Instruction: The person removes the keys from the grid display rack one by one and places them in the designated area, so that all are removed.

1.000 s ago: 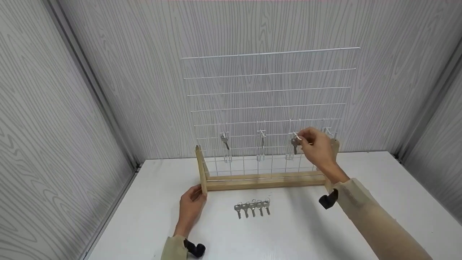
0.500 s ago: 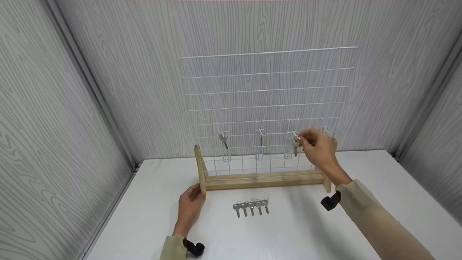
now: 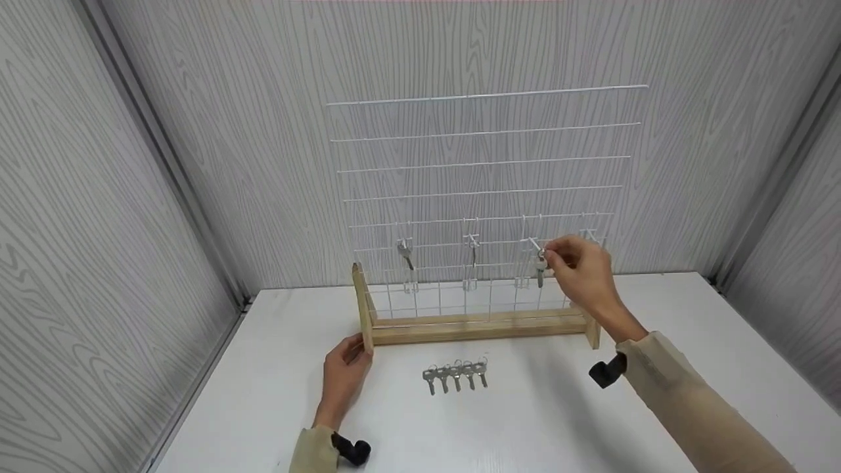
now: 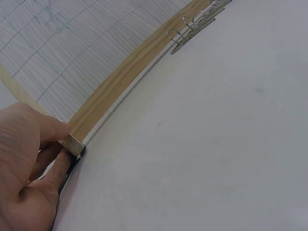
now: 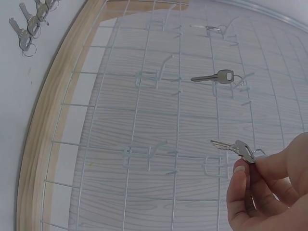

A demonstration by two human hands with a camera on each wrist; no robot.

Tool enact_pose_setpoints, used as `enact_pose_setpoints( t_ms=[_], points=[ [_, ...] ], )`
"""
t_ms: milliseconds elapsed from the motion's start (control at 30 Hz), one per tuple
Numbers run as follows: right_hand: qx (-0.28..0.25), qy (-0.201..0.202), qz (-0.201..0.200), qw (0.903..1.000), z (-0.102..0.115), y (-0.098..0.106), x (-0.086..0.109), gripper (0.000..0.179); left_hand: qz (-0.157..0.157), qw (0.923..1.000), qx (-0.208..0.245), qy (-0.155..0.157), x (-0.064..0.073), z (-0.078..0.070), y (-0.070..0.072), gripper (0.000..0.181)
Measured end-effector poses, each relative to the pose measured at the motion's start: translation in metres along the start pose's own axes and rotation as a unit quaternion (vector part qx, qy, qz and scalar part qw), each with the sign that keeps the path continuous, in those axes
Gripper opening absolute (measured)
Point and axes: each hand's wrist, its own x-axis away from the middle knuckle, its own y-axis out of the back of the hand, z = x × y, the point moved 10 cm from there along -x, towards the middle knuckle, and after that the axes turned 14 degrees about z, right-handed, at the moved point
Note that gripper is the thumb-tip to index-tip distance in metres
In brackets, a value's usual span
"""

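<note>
My right hand (image 3: 581, 269) pinches a metal key (image 5: 245, 150) by its head and small split ring. The key points down at the tip of a white hook (image 3: 533, 243) on a wire grid rack (image 3: 486, 96). In the right wrist view thumb and fingertips meet at the key's head, partly covering it. Two other keys hang from hooks to the left, a left key (image 3: 405, 251) and a middle key (image 5: 224, 76). My left hand (image 3: 345, 371) grips the front end of the rack's left wooden foot (image 4: 72, 144), thumb on one side and fingers on the other.
Several keys with rings (image 3: 456, 376) lie in a row on the white table (image 3: 499, 427), in front of the rack's wooden crossbar (image 3: 483, 328). Another hook (image 3: 589, 234) is at the right, behind my right hand. Wood-patterned panels (image 3: 164, 230) enclose the table.
The right hand has drawn the key slightly outward and right along the hook, to its tip. The left hand keeps its grip on the foot. The head view has shifted a little.
</note>
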Motion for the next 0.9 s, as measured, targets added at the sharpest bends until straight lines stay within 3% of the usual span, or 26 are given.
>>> enact_pose_setpoints(
  t_ms=[233,600,900],
  points=[
    [-0.002,-0.014,0.012,0.9998,0.000,0.001,0.003,0.013,0.001,1.0000,0.000,0.000,0.000,-0.001,0.000,0.042],
    [-0.003,0.003,0.011,0.9999,0.006,0.002,0.012,0.012,-0.002,0.9999,0.000,0.010,0.002,-0.002,0.001,0.042],
    [-0.017,-0.001,0.025,0.9995,-0.001,-0.014,0.022,0.010,0.004,0.9999,0.012,-0.004,0.001,-0.002,0.001,0.043]
  ],
)
